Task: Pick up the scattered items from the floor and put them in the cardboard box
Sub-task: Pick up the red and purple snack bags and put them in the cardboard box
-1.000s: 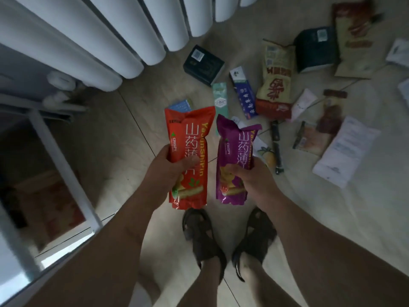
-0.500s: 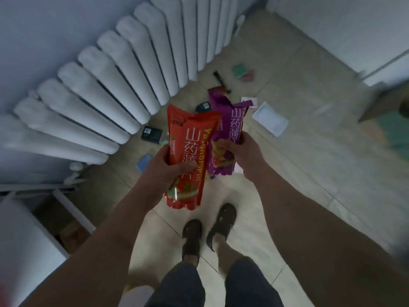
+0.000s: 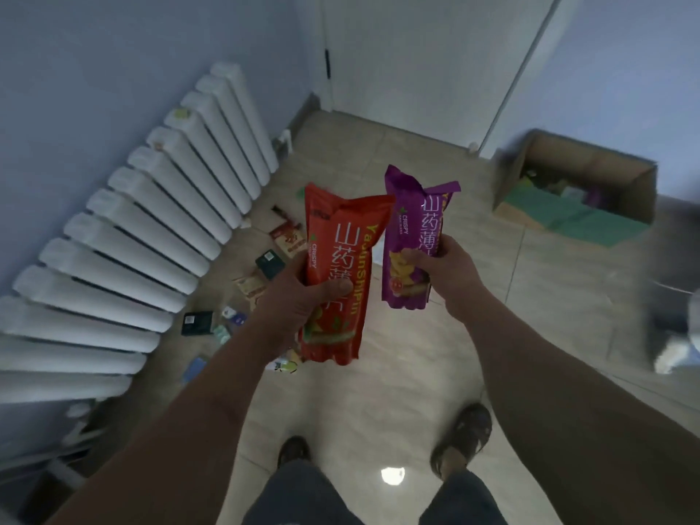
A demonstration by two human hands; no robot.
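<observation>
The left hand (image 3: 299, 293) grips the red snack bag (image 3: 337, 274) upright, the right hand (image 3: 443, 267) grips the purple snack bag (image 3: 411, 236) likewise, and the open cardboard box (image 3: 621, 172) lies ahead to the right, nearer the right hand.

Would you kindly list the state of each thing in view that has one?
Red snack packet: held upright in left hand, off the floor.
Purple snack packet: held upright in right hand, off the floor.
Cardboard box: open, on the floor, already holding items.
Dark small boxes: lying on the floor by the radiator.
</observation>
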